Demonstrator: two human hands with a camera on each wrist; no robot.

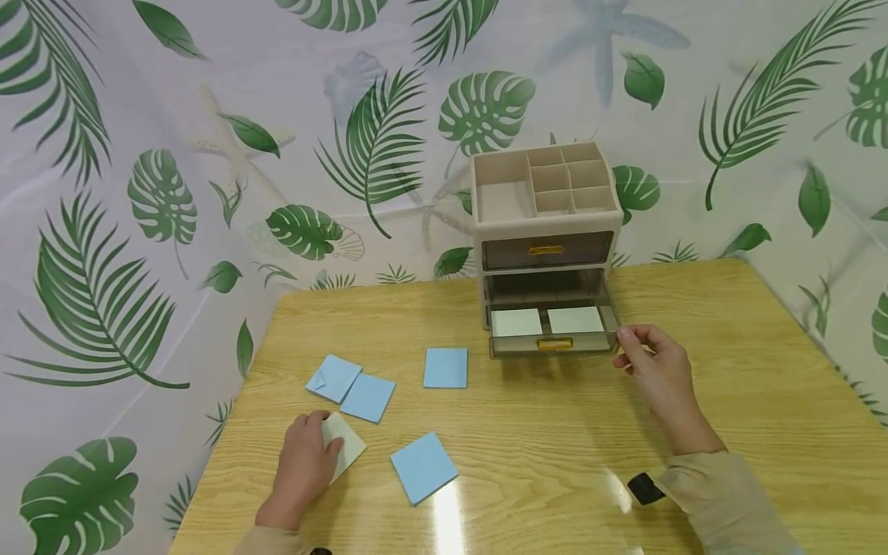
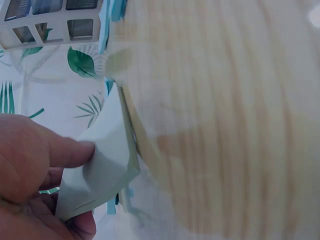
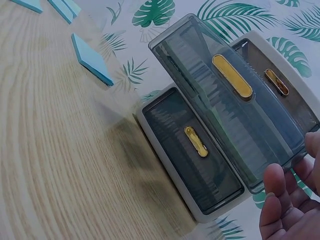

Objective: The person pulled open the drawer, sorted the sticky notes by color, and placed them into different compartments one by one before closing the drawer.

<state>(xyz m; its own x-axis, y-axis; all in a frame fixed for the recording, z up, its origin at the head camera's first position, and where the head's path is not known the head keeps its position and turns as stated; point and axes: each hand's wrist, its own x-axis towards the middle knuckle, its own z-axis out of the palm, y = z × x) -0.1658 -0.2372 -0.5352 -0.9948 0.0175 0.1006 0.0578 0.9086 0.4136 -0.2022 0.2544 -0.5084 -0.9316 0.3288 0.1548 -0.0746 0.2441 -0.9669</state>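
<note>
My left hand (image 1: 300, 461) grips a pale green sticky note pad (image 1: 349, 447) at the left of the table. In the left wrist view the thumb lies across the top of this pad (image 2: 102, 155), with fingers curled beneath its near corner. On the right, my right hand (image 1: 662, 379) holds the front right corner of the pulled-out middle drawer (image 1: 513, 346). Two pale sticky note pads (image 1: 515, 322) lie side by side inside it. From the right wrist view, thumb and fingertips meet at the corner of the smoky clear drawer (image 3: 200, 75).
The beige desktop organizer (image 1: 544, 229) stands at the back, with divided compartments on top and a closed upper drawer (image 1: 513, 253). Several blue sticky note pads (image 1: 445, 368) lie on the wooden table (image 1: 541, 462). Leaf-patterned cloth (image 1: 229, 100) hangs behind and at the sides.
</note>
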